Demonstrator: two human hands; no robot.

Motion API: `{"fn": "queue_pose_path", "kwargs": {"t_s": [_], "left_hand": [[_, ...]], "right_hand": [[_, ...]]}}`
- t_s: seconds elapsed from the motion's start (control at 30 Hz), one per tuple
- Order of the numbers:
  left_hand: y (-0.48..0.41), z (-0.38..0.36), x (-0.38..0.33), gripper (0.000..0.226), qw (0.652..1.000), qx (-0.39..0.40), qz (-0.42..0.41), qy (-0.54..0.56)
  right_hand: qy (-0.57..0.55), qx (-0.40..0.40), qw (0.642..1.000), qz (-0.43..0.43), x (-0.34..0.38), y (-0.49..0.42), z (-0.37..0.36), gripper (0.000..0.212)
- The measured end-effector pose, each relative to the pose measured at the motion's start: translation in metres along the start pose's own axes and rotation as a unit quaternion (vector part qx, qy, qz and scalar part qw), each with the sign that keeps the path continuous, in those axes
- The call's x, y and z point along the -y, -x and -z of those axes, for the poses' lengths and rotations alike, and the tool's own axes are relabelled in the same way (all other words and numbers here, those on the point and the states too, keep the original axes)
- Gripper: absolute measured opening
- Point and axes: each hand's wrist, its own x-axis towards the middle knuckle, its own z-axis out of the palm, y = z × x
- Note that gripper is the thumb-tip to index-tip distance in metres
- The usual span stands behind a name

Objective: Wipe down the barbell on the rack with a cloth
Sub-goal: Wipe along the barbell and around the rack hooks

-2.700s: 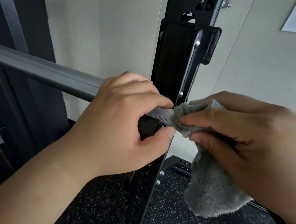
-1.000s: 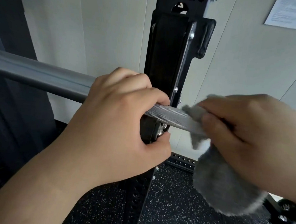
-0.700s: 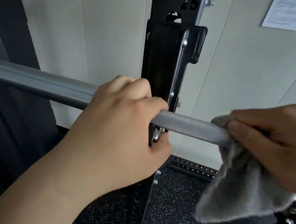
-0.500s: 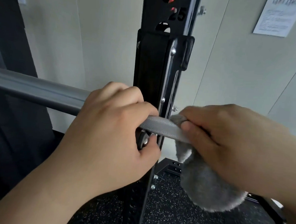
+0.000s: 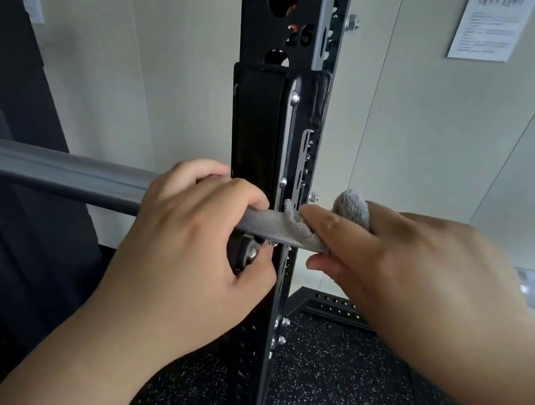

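Barbell (image 5: pixel 58 174) runs left to right across the near face of the rack upright (image 5: pixel 276 140), sitting in the hook on it. Left hand (image 5: pixel 195 238) wraps the bar just left of the upright. Right hand (image 5: pixel 412 273) is just right of it, pressing the cloth (image 5: pixel 352 204) round the bar. Wall (image 5: pixel 420 133) is behind, with a notice (image 5: pixel 490 28) on it top right. Rack base beam (image 5: pixel 332 306) lies on the floor (image 5: pixel 327 378) below.

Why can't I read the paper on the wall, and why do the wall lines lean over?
Head view: the paper is far off and soft, its print too small to read, while the barbell knurling close up is sharp; head view again: the wide-angle lens tilts the wall seams toward the edges.
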Motion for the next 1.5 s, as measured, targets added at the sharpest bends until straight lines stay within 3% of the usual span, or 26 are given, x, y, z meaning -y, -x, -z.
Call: {"fn": "queue_pose_path", "kwargs": {"t_s": [0.2, 0.47, 0.63, 0.73, 0.83, 1.03, 1.1, 1.2, 1.33, 1.4, 1.5], "left_hand": [[-0.003, -0.003, 0.001, 0.035, 1.000, 0.001, 0.004, -0.002], [-0.003, -0.003, -0.002, 0.030, 1.000, -0.014, 0.012, 0.001], [-0.005, -0.004, -0.001, 0.026, 1.000, -0.010, 0.019, 0.001], [-0.004, -0.005, -0.001, 0.027, 1.000, -0.021, 0.016, 0.003], [-0.004, -0.005, -0.002, 0.027, 1.000, -0.026, 0.015, 0.008], [-0.005, -0.006, -0.002, 0.027, 0.999, -0.038, 0.015, 0.003], [-0.004, -0.007, -0.002, 0.028, 0.999, -0.042, 0.013, 0.004], [-0.004, -0.007, -0.001, 0.028, 0.999, -0.041, 0.012, 0.008], [-0.006, -0.007, -0.001, 0.029, 0.999, -0.049, 0.010, 0.001], [-0.006, -0.007, -0.002, 0.028, 0.998, -0.055, 0.009, 0.002], [-0.006, -0.009, -0.003, 0.029, 0.999, -0.053, 0.009, 0.000]], "right_hand": [[-0.120, 0.049, 0.992, 0.008, 0.011, -0.030, 0.014, 0.054], [-0.208, 0.066, 0.975, -0.048, -0.022, -0.010, 0.039, 0.042], [-0.156, 0.009, 0.988, -0.007, 0.019, -0.033, 0.013, 0.044], [-0.151, 0.056, 0.984, -0.072, 0.003, -0.029, 0.024, 0.053], [-0.143, 0.068, 0.979, -0.126, -0.012, -0.025, 0.032, 0.049], [-0.087, 0.075, 0.993, -0.006, 0.016, -0.039, 0.024, 0.044], [-0.111, 0.100, 0.988, -0.037, 0.001, -0.028, 0.029, 0.053], [-0.158, 0.058, 0.981, -0.099, -0.022, -0.016, 0.034, 0.061], [-0.106, 0.094, 0.989, -0.051, 0.001, -0.033, 0.022, 0.038], [-0.080, 0.050, 0.995, 0.012, 0.019, -0.041, 0.014, 0.019], [-0.067, 0.043, 0.997, 0.010, 0.015, -0.035, 0.012, 0.025]]}}
